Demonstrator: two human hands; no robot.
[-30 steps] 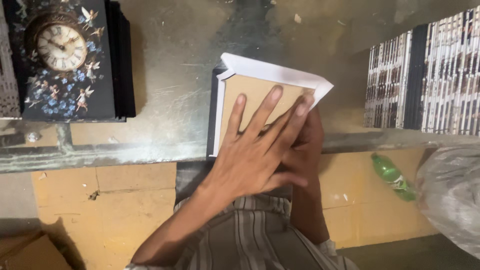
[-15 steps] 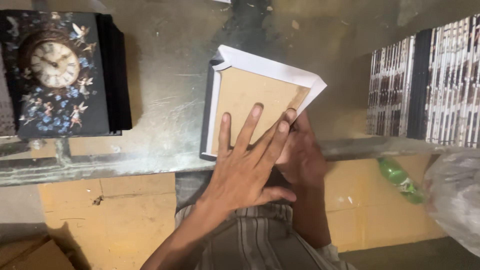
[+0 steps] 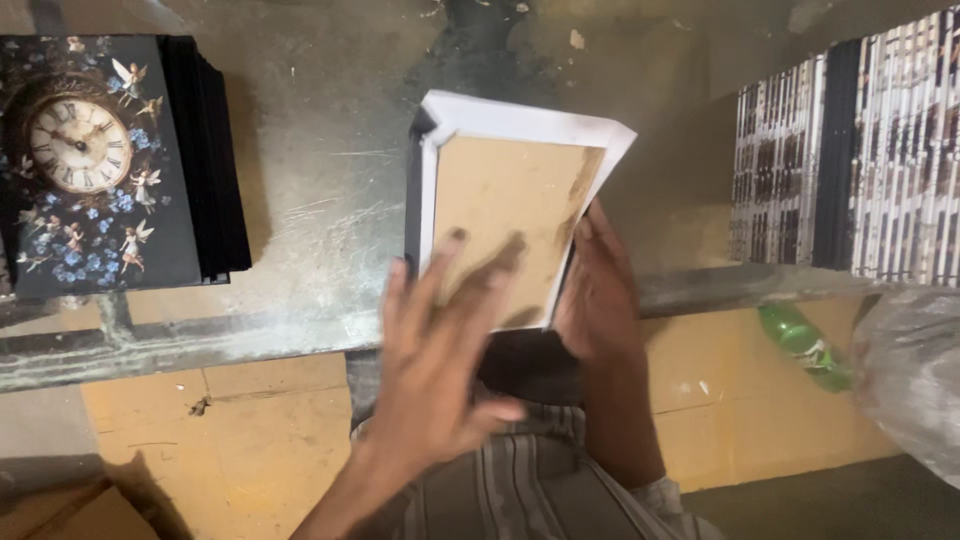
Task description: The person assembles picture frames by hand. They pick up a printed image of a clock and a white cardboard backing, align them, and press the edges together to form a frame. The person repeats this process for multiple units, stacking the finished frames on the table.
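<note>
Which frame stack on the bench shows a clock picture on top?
The far-left stack: clock face with flowers on dark ground. The right-hand stack shows only striped edges.

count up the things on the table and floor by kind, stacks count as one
Frame with brown board back, at both hands: 1
Stacks of frames: 2, clock-print stack, striped stack
Green bottle: 1
Clear plastic bag: 1
Total: 5

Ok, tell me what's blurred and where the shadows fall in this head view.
Head view: the left hand is smeared by motion blur, fingers ghosted over the brown backing board; the right hand is sharper but dim; the clock-print panel is crisp; the metal tabletop shows a dull sheen, and shadow darkens the area above the frame.
</note>
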